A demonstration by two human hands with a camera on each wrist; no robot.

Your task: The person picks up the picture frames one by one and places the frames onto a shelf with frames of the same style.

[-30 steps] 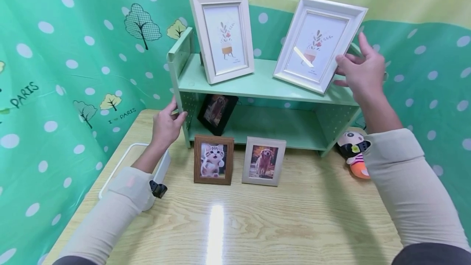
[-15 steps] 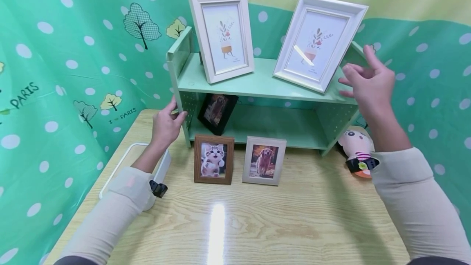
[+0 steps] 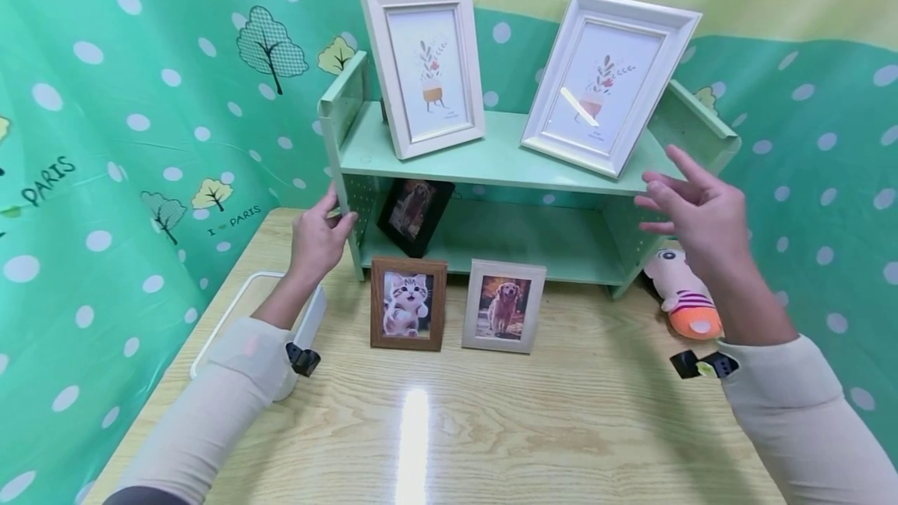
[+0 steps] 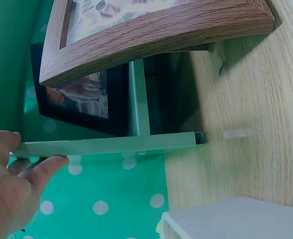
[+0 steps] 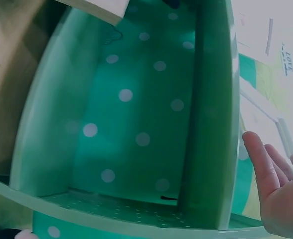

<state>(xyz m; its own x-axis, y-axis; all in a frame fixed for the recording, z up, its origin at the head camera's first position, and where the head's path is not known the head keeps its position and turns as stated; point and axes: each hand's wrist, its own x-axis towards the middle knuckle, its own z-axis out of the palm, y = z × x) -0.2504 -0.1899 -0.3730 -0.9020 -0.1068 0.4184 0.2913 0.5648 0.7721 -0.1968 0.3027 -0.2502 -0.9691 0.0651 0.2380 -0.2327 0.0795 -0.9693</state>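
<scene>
A green two-tier shelf (image 3: 505, 150) stands on the table. My left hand (image 3: 319, 240) pinches the front edge of its left side panel (image 4: 106, 145), thumb on one face and fingers on the other. Near the shelf's right end, my right hand (image 3: 708, 213) hovers with its fingers extended and nothing in them. Two white picture frames with plant prints stand on the upper shelf: a left frame (image 3: 393, 68) and a tilted right frame (image 3: 554, 84), which is nearest that hand. A black photo frame (image 3: 438, 213) leans at the left of the lower shelf.
In front of the shelf stand a brown frame with a kitten photo (image 3: 378, 310) and a pale frame with a dog photo (image 3: 468, 310). A white-rimmed box (image 3: 210, 337) sits at the left beneath my forearm. At right lies a plush doll (image 3: 684, 302). A polka-dot curtain (image 3: 168, 139) hangs behind.
My right hand has drawn away from the right white frame, first rightward and then down toward the shelf's right end. The left hand stays on the side panel; the frames stand where they were.
</scene>
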